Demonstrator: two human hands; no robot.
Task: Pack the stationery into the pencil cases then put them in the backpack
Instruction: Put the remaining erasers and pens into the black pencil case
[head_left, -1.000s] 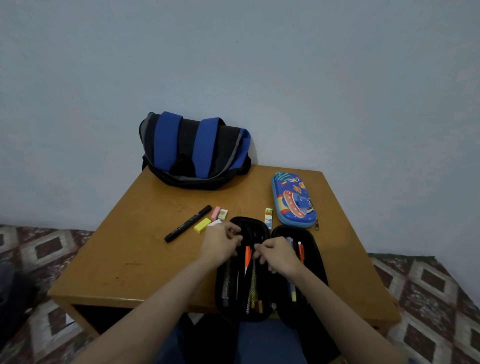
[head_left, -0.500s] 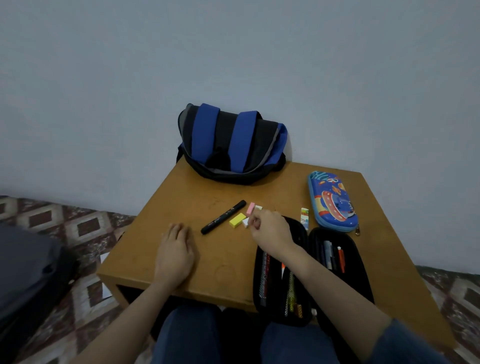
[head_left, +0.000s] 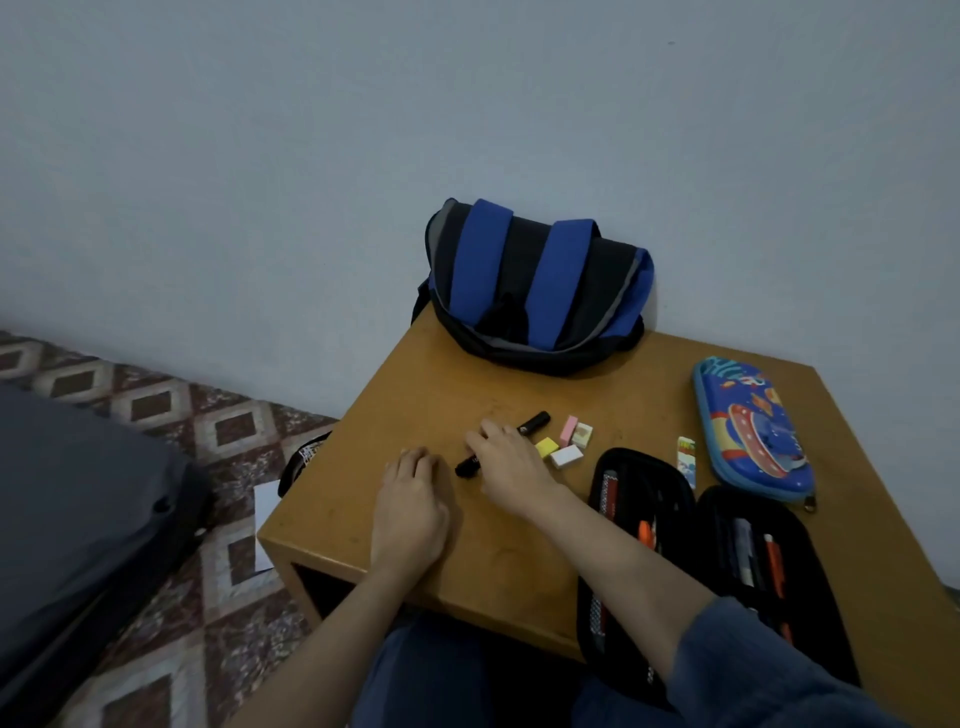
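A black marker lies slantwise on the wooden table. My right hand lies over its middle with the fingers curled around it; both ends stick out. My left hand rests palm down on the table just left of it, holding nothing. Yellow, pink, white and beige erasers sit right of the marker. A patterned eraser lies further right. The black pencil case lies open with pens inside. A blue cartoon pencil case lies zipped. The blue-and-black backpack leans against the wall.
A large dark bag fills the floor at left. A small black object sits against the table's left edge, with white paper on the patterned floor below. The open case overhangs the table's front edge near my lap.
My right hand moved left from the erasers onto the black marker. My left hand stays resting on the table. My view has swung left.
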